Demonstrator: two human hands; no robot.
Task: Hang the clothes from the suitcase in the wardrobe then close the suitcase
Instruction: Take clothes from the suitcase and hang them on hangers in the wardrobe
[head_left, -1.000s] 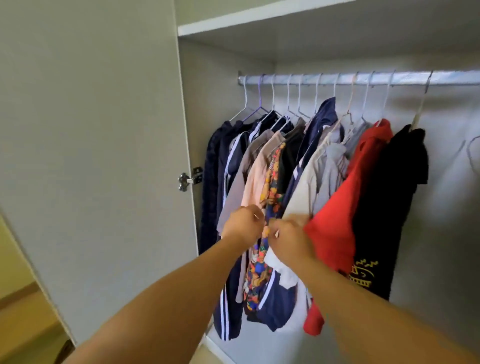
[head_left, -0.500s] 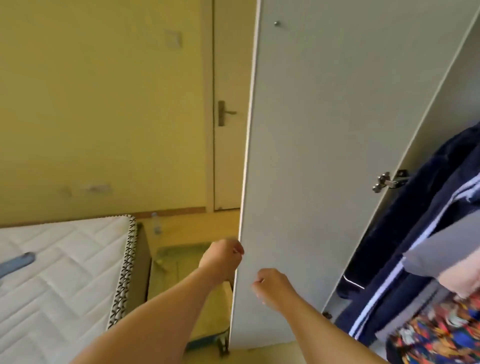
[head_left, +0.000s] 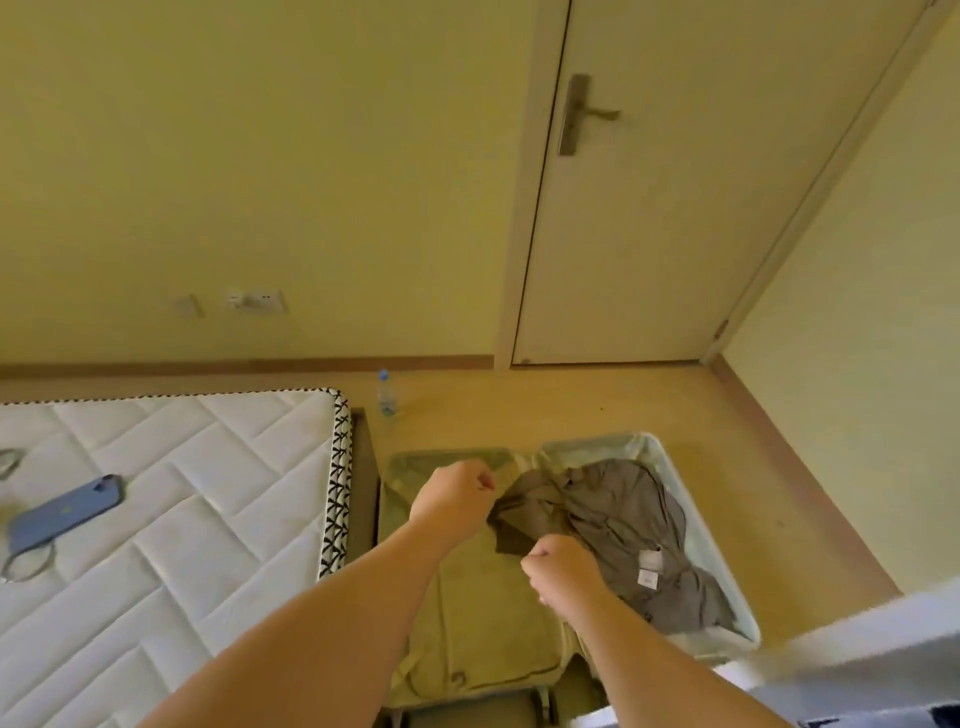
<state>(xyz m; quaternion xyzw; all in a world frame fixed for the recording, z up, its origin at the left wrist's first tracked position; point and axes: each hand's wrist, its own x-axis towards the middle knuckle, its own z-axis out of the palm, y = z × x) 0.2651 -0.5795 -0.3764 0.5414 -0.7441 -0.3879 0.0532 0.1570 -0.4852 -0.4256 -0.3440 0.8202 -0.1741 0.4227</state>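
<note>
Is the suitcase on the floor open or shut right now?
Open. The suitcase lies flat with both halves spread apart, and a grey garment is crumpled in its right half.

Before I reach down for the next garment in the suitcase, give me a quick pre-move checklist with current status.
1. Suitcase lying open on the floor: ok.
2. Garment left to hang: ok, a grey garment lies crumpled in the right half.
3. Left half emptied: cannot tell, only its zipped liner shows.
4. Left hand free: ok, loosely fisted above the case, nothing seen in it.
5. Right hand free: ok, fisted over the garment's edge; contact cannot tell.
6. Floor clutter: ok, the water bottle stands clear by the wall.
</note>
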